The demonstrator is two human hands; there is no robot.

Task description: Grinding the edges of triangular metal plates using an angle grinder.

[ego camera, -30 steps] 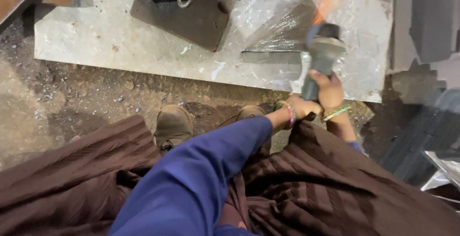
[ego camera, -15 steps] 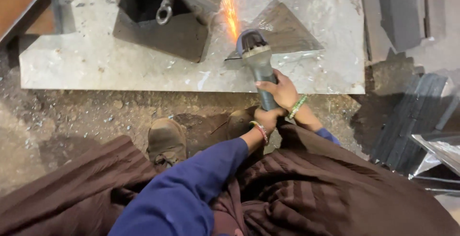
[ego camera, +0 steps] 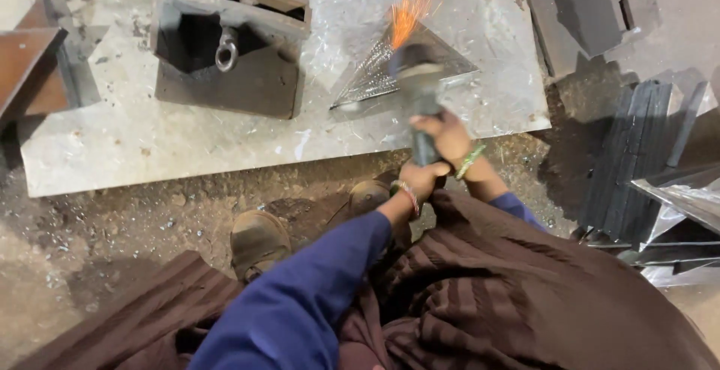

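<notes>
Orange sparks (ego camera: 409,17) are thrown over a pale grey, scratched metal plate (ego camera: 135,137). A dark grey grinder (ego camera: 418,92) is seen. Blue sleeves (ego camera: 315,295), a green bangle (ego camera: 470,161), brown striped cloth (ego camera: 510,302) and dusty brown shoes (ego camera: 256,241) are shown.

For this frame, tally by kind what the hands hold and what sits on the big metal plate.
Hands: 2, the left hand and right hand, both on the grinder.
Angle grinder: 1
Triangular metal piece under the sparks: 1
Dark metal box with a ring: 1
Metal plate: 1
Total: 6
</notes>
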